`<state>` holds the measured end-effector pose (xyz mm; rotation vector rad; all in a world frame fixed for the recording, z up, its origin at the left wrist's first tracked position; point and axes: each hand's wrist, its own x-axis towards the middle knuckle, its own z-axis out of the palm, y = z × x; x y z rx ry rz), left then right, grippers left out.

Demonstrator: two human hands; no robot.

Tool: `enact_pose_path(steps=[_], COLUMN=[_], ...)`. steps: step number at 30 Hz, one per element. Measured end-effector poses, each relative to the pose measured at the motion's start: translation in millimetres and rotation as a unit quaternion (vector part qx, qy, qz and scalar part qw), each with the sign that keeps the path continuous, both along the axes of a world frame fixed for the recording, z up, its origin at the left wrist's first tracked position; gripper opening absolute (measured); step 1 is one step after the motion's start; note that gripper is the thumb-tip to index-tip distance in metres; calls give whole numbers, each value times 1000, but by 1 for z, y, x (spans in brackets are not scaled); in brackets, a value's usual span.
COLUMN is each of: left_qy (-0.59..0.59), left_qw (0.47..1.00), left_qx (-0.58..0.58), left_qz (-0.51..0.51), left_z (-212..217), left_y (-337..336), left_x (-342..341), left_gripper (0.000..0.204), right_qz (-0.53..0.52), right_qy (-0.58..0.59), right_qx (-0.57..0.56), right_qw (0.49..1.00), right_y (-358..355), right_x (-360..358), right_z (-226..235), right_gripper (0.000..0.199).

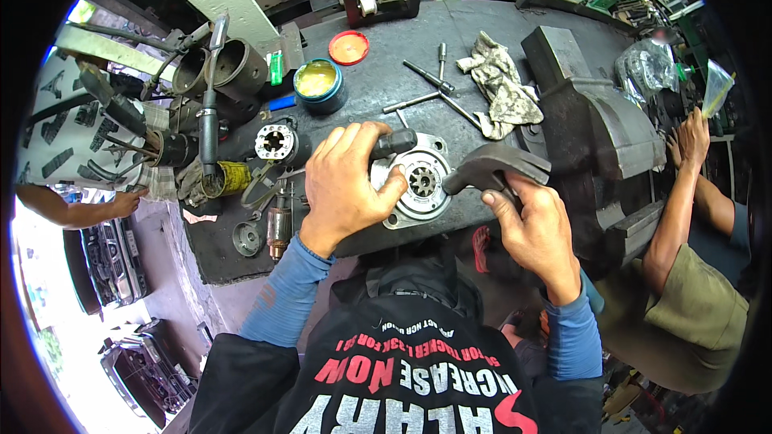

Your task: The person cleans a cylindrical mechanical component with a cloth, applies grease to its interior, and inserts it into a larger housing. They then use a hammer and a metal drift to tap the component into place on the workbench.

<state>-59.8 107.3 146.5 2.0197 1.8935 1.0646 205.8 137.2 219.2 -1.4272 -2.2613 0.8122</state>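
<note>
My left hand curls around the left side of a round metal housing, its thumb lying along the rim. A small toothed gear shows in the housing's centre. A dark rounded part sticks out by my left fingers; whether it belongs to the housing, I cannot tell. My right hand is closed on a claw hammer, whose head hangs at the housing's right edge. Left of my left hand lie a motor armature with a copper-coloured band and a cylindrical motor body.
A grease tub and its red lid stand farther back. Several T-handle tools and a stained rag lie beyond the housing. A large bench vise stands right. Other people's arms show at both sides, one hand at right.
</note>
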Motion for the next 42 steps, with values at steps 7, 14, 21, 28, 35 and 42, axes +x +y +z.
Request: enact_pose_path(steps=[7,14,21,28,35,42], left_qy=[10,-5,-3,-3,-3,-7], left_qw=[1000,1000,1000,1000,1000,1000], left_qx=[-7,0,-16,4,-4,-9], left_qz=[-14,-7,-2,-7,-2,2], left_z=[5,5,3,4,5,5], left_y=[-3,-2,-5,-1,0,0], left_x=[1,1,-2,-1,1,4], left_gripper=[46,43,43,43,40,39], right_qz=[30,33,34,76,95,85], right_qy=[-20,-46,-82,-88,-123,-84], right_qx=[88,111,100,159,156,161], right_qw=[995,992,991,980,975,980], right_y=[-36,-29,-16,-2,-3,2], right_x=[-3,-13,-13,-10,-18,-22], right_z=[16,34,39,19,7,-10], right_gripper=[27,25,25,34,56,70])
